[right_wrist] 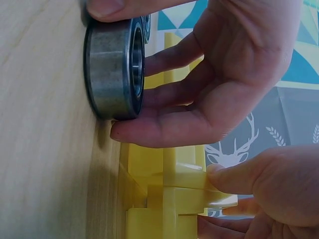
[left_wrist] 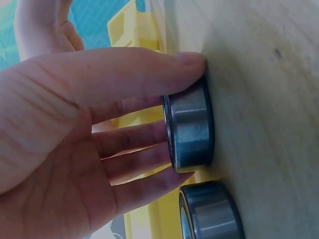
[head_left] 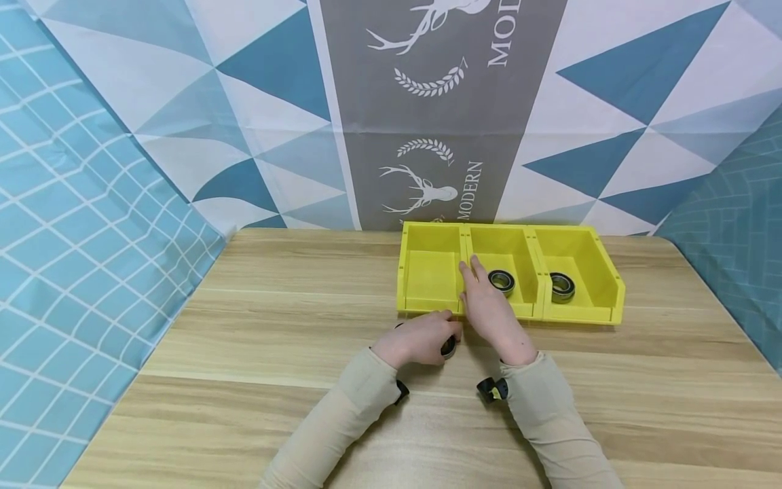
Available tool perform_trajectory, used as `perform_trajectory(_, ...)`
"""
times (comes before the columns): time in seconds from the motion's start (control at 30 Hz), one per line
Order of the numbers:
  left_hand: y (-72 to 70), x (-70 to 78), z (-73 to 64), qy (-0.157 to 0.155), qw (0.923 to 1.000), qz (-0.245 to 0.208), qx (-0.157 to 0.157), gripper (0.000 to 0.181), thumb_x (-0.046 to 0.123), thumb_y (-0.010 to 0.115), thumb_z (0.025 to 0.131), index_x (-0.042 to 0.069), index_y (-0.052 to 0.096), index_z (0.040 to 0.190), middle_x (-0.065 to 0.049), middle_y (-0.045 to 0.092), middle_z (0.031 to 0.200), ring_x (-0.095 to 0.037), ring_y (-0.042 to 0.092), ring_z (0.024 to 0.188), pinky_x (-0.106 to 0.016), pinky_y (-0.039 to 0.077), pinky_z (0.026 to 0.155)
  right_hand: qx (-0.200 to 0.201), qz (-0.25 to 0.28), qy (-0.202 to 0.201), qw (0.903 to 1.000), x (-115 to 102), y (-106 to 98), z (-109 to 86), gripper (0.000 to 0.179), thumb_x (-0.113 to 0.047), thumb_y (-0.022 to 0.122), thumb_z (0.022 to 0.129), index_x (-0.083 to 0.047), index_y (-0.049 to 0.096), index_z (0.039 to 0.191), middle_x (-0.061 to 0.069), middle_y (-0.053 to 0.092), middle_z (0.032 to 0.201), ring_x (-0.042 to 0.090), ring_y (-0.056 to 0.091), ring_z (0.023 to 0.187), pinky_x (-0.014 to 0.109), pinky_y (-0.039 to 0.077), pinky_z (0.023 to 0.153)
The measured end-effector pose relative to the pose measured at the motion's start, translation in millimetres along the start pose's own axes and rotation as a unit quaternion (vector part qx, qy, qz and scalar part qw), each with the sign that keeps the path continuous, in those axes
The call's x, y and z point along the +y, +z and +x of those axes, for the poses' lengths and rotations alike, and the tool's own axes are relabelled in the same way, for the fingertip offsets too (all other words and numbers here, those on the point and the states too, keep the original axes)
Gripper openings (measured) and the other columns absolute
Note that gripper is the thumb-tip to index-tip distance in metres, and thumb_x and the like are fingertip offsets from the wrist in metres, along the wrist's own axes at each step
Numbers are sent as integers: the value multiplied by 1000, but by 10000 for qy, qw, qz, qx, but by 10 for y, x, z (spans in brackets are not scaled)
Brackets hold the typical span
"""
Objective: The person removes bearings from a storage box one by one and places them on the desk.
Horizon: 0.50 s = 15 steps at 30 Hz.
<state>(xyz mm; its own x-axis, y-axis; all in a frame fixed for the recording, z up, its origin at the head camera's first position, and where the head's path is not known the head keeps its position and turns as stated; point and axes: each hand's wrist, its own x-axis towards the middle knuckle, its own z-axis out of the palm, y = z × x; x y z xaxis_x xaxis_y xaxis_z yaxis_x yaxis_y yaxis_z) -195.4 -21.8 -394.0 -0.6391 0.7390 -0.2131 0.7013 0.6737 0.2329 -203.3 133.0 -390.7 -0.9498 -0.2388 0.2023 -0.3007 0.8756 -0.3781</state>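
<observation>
My left hand [head_left: 421,337] grips a ball bearing [left_wrist: 190,127] by its rim, thumb on one side and fingers on the other. This bearing lies flat, at or very near the tabletop, in front of the yellow bins [head_left: 430,304]. A second bearing [left_wrist: 212,211] sits close beside it, mostly covered by the hand in the head view. My right hand [head_left: 491,312] holds the wall between the left and middle bins, its thumb on the yellow edge in the right wrist view; its fingertips are partly hidden there.
One bearing [head_left: 501,282] lies in the middle bin, and another bearing [head_left: 562,288] in the right bin. The joined bins stand at the back of the wooden table [head_left: 256,326], before a patterned cloth wall [head_left: 427,115].
</observation>
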Motion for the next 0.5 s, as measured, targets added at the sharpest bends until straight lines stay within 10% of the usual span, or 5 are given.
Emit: perform_trajectory(0.5,-75,-35,-38,59,9997,-196,154,29,16,75,92,12,71,121,-6,67,119,-19,65,105,-30,55,92,13,-11,-29,10000,8,16,6,57,0,59,101,12,37,151,37,30,159,30,64,64,35,55,56)
